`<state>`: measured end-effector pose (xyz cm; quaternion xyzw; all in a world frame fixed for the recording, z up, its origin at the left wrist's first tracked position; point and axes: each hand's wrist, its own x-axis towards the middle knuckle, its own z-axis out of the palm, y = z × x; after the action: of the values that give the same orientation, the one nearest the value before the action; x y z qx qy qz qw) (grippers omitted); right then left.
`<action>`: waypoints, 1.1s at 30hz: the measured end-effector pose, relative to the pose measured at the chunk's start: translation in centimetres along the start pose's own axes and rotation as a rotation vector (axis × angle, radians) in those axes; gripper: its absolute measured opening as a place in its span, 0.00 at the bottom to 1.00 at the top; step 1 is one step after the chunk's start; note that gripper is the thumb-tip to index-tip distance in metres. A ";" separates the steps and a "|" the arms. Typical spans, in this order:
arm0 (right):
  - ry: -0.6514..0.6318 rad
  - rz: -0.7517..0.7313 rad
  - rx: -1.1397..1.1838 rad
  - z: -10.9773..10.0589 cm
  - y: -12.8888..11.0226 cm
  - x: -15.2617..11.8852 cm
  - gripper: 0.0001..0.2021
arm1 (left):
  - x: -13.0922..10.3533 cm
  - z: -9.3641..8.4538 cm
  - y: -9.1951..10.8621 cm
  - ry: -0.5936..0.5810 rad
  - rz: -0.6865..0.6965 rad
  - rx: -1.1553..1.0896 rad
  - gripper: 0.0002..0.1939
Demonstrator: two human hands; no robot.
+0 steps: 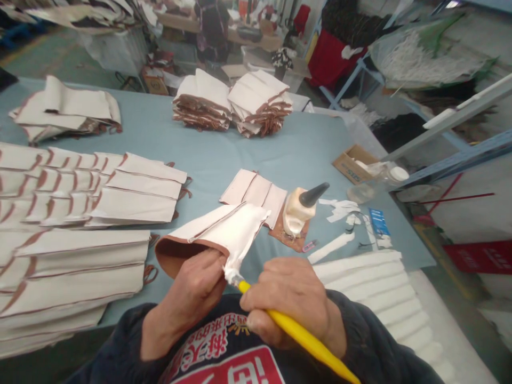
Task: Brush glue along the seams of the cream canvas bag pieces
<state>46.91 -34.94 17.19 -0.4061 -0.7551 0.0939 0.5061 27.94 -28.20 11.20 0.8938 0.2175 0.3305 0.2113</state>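
My left hand (198, 290) grips the near edge of a cream sewn piece (218, 226) with a brown inner side, its fingers closed partly inside the curved opening. In my right hand (294, 298) is a yellow-handled brush (298, 333), held in a closed fist. White paste covers the brush tip, which touches the cream piece's edge just beside my left fingers. Beyond it lies a flat cream panel (256, 189) with dark seams. A cream glue bottle (298, 210) with a black spout stands on a brown scrap (286, 238), to the right of the piece.
Overlapping rows of cream pieces (138, 194) cover the table's left side. Two stacks (202, 98) stand at the back, another pile (76, 109) at far left. White strips (334, 248), a cardboard box (354, 162), a clear jar (376, 184) and padded white rows (368, 282) lie right.
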 end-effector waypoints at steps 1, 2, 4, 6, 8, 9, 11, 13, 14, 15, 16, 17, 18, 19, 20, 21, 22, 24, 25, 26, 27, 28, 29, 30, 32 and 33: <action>0.006 0.015 0.029 0.0 -0.2 -0.1 0.17 | 0.1 -0.1 0.0 0.008 0.008 0.005 0.15; 0.024 0.043 0.043 -0.1 -0.3 -0.1 0.17 | 0.1 -0.1 0.0 0.022 0.014 0.012 0.15; 0.102 0.082 0.021 -0.6 -0.1 -0.1 0.17 | 0.0 -0.1 0.0 0.046 0.010 0.030 0.14; 0.148 0.094 -0.060 -1.0 0.4 -0.1 0.16 | -0.1 -0.1 0.1 0.063 0.000 0.037 0.14; 0.124 0.067 -0.094 -0.9 0.7 -0.1 0.15 | -0.2 0.0 0.1 0.065 -0.008 0.027 0.14; 0.076 0.037 -0.081 -0.7 0.7 -0.1 0.15 | -0.2 0.0 0.1 0.063 -0.008 0.018 0.14; 0.009 0.005 -0.018 0.0 0.4 -0.3 0.15 | -0.3 0.1 0.2 0.064 0.001 0.000 0.14; 0.019 0.024 0.046 0.7 -0.1 -0.7 0.16 | -0.4 0.1 0.2 0.060 0.014 -0.014 0.14; 0.055 0.056 0.074 0.8 -0.3 -0.9 0.17 | -0.5 0.1 0.1 0.061 0.017 -0.018 0.15; 0.111 0.091 0.108 0.9 -0.3 -1.2 0.17 | -0.5 0.1 0.1 0.059 0.012 -0.021 0.15; 0.176 0.123 0.147 0.8 -0.2 -1.4 0.17 | -0.6 0.1 0.1 0.055 0.004 -0.028 0.14; 0.249 0.155 0.189 0.5 0.2 -1.7 0.16 | -0.6 0.1 0.1 0.052 -0.010 -0.041 0.14; 0.321 0.197 0.226 0.2 0.7 -1.9 0.14 | -0.7 0.1 0.1 0.051 -0.030 -0.064 0.15; 0.378 0.242 0.243 -0.1 1.6 -2.1 0.13 | -0.7 0.0 0.1 0.046 -0.055 -0.098 0.15; 0.410 0.281 0.236 -0.5 2.6 -2.1 0.12 | -0.7 0.0 0.2 0.038 -0.080 -0.139 0.15; 0.398 0.325 0.200 -0.7 3.7 -2.1 0.11 | -0.6 -0.1 0.3 0.030 -0.104 -0.183 0.15; 0.358 0.349 0.135 -0.9 5.0 -2.1 0.10 | -0.5 -0.1 0.3 0.020 -0.125 -0.224 0.16; 0.217 0.396 0.002 -0.6 7.4 -1.7 0.09 | -0.3 -0.1 0.5 -0.013 -0.148 -0.292 0.16; 0.142 0.379 -0.020 -0.1 8.5 -1.6 0.10 | -0.2 -0.1 0.6 -0.030 -0.148 -0.324 0.16; 0.069 0.378 -0.021 0.4 9.4 -1.5 0.11 | -0.1 0.0 0.7 -0.051 -0.149 -0.358 0.17; 0.004 0.382 -0.001 1.1 10.2 -1.4 0.12 | 0.0 0.1 0.8 -0.072 -0.151 -0.395 0.16; -0.045 0.390 0.038 1.8 10.8 -1.4 0.13 | 0.1 0.3 0.9 -0.091 -0.155 -0.432 0.16; -0.069 0.412 0.077 2.5 11.2 -1.6 0.14 | 0.2 0.4 1.0 -0.104 -0.164 -0.467 0.15; -0.066 0.438 0.107 3.1 11.4 -1.8 0.15 | 0.2 0.4 1.1 -0.112 -0.181 -0.500 0.15; -0.004 0.492 0.126 3.7 11.4 -2.3 0.16 | 0.2 0.3 1.2 -0.159 -0.259 -0.606 0.12; 0.045 0.510 0.109 3.7 11.2 -2.5 0.17 | 0.2 0.0 1.2 -0.207 -0.329 -0.695 0.10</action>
<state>49.96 -28.38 7.57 -0.5574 -0.6109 0.2498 0.5037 28.44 -29.07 11.93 0.7509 0.2106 0.2544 0.5720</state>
